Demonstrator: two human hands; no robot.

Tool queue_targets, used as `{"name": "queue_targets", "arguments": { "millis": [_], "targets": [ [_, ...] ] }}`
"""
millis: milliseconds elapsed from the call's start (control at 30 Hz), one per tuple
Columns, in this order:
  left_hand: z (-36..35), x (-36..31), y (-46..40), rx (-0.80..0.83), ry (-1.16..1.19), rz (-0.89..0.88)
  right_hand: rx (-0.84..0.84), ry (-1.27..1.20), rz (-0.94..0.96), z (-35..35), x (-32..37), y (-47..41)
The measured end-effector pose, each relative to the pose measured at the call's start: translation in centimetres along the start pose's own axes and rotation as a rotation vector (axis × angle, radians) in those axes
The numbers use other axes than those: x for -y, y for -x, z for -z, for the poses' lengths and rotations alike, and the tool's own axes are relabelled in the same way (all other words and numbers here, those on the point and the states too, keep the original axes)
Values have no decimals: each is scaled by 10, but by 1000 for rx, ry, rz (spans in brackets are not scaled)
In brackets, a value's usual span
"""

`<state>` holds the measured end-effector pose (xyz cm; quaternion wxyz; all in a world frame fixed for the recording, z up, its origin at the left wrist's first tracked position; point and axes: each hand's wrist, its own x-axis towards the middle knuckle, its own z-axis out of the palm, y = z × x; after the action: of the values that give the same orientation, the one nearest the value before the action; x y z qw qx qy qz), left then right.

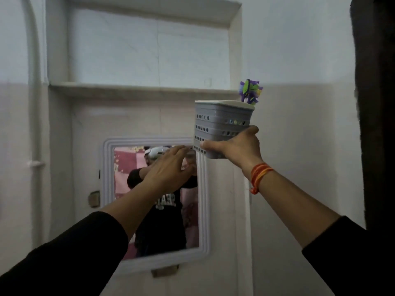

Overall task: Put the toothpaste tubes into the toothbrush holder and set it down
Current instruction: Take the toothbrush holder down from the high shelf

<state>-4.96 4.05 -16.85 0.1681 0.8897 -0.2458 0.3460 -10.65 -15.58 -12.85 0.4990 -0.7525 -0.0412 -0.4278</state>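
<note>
Black sleeves [64,248] nearest; I am gripping the toothbrush holder [220,127] in my right hand [237,146], left hand [168,169] loosely spread, holding nothing. Setting-down step, I am judging: next, raising it level onto the shelf [136,87].

Single head-worn view, angled forward and up, close on raised arms before the mirror [156,201].

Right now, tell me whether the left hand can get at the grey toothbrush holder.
Probably yes. The left hand is open, its fingertips just short of the toothbrush holder, with nothing between them. The right hand grips the base, leaving the near side free.
</note>
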Motion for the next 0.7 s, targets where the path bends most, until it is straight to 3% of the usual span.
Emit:
{"name": "queue_targets", "arguments": {
  "millis": [400, 700],
  "targets": [
    [-129, 50, 165, 293, 188, 274, 82, -1, -89, -54, -153, 159],
    [-238, 94, 236, 730, 198, 502, 191, 78, -295, -91, -269, 278]
  ]
}}
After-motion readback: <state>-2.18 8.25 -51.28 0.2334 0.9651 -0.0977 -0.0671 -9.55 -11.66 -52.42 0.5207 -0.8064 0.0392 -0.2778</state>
